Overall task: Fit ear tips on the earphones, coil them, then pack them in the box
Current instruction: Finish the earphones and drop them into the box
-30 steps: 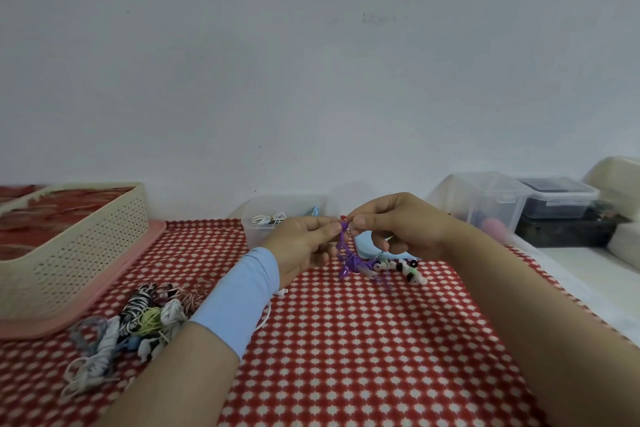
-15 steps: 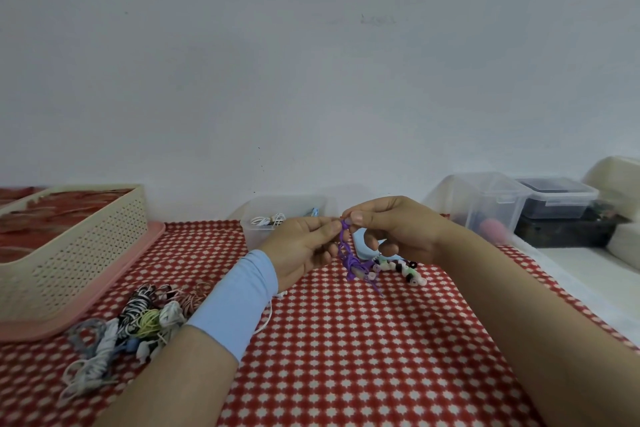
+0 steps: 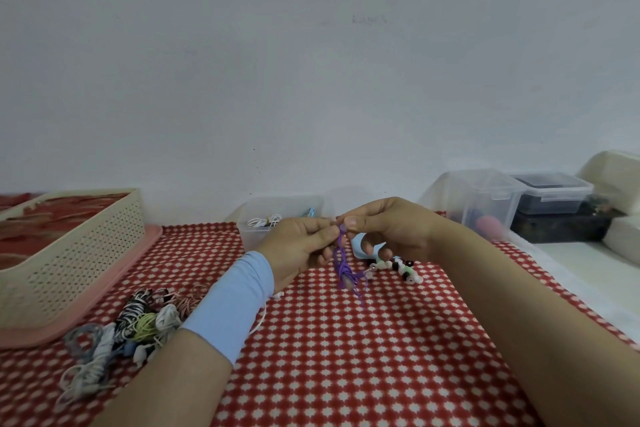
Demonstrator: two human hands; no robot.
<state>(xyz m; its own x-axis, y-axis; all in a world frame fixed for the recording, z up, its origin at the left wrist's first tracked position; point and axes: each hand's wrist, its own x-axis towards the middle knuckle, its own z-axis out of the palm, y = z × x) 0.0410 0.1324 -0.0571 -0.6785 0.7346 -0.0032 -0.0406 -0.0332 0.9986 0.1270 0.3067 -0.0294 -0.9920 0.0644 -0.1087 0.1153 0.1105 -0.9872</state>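
Observation:
Purple earphones (image 3: 343,265) hang between my two hands above the red checked cloth (image 3: 346,357). My left hand (image 3: 298,246) pinches the cable near its top. My right hand (image 3: 388,229) pinches the purple earbud at the upper end with thumb and forefinger. The rest of the cable dangles in a loose bunch down to the cloth. Loose ear tips (image 3: 398,269), white, green and black, lie on the cloth just below my right hand. A small clear box (image 3: 277,218) with white earphones in it stands behind my left hand.
A pile of tangled earphones (image 3: 121,333) lies at the left front. A cream perforated basket (image 3: 69,253) on a pink tray stands at far left. Clear lidded tubs (image 3: 485,201) and a dark container (image 3: 554,198) stand at the right back. A pale blue object (image 3: 360,248) shows under my right hand.
The purple cable hangs lower and straighter now than a second ago. Both hands stay close together at nearly the same spot, still pinching its top.

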